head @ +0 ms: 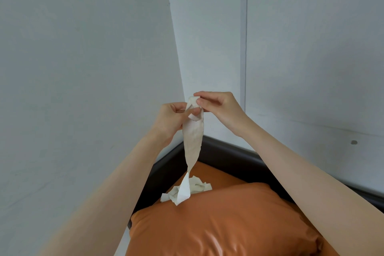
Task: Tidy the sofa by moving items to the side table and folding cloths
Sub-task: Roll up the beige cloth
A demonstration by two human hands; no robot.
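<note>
In the head view, above the orange cushion [218, 220] on the sofa [232, 158], I see both hands raised at the room's corner. The left hand [169, 119] and right hand [218, 108] each pinch the top edge of a pale cloth [193, 137], fingers [199, 102] curled onto it, close together. I judge they hold it high so it hangs free and untwists before folding. Its lower end trails onto the cushion in a crumpled heap. No side table shows.
</note>
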